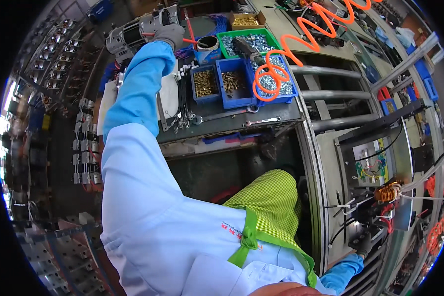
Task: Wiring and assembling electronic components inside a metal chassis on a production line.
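Observation:
My left hand (170, 36), in a grey glove, is closed around a thin red stick (189, 41) at the far left of the bench. The stick's dark end reaches the mouth of a blue can (208, 49) with dark contents. Right behind this hand lies a silver, motor-like cylinder (145, 28). At the lower right, my right hand (364, 244), also gloved, is next to the black parts of an open electrical unit (370, 165). Its fingers are too dark and small to read. A copper-wound coil (387, 193) sits on that unit.
Blue bins of brass fittings (205, 84) and silver nuts (274, 81) stand beside a green tray (266, 35). Wrenches (225, 115) lie along the bench's near edge. An orange coiled hose (301, 42) hangs over the bins. Metal rollers (343, 96) run at the right.

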`<state>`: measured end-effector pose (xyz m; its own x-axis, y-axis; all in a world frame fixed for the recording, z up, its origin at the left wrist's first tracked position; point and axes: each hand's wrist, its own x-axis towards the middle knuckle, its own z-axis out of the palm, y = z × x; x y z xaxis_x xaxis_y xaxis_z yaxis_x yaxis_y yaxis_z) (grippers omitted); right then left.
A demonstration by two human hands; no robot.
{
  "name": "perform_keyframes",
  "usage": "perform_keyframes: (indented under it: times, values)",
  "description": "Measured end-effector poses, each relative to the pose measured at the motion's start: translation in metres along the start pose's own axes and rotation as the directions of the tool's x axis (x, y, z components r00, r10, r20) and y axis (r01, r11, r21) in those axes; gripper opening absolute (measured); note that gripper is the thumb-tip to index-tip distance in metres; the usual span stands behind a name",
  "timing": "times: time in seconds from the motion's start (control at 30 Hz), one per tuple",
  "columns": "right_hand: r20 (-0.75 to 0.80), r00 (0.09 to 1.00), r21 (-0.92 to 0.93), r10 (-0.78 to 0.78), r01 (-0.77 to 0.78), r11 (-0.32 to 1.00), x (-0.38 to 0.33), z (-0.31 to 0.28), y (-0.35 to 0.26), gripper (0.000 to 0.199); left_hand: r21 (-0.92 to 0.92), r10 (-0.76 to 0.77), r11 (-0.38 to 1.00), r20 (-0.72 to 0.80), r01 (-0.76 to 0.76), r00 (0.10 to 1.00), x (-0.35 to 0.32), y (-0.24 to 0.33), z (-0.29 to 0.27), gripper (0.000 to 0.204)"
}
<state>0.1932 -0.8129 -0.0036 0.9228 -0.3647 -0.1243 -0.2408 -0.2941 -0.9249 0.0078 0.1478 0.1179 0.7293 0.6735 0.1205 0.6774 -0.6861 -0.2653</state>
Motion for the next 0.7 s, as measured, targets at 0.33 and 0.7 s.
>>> perform_keyframes:
  times: [0.33,0.7]
  values:
    - [-0.097,0.981,-0.196,-0.17,0.148,0.969,0.002,0.002,0.004,0.077,0.17,-0.01,0.985,0.024,0.006,1.0,0.024,0.057,0.02,0.023]
    - [-0.109,0.994,-0.479,-0.004,-0.049,0.876,0.01,-0.002,-0.004,0.079,-0.211,-0.111,0.971,0.014,0.112,0.994,0.004,0.004,0.062,0.026]
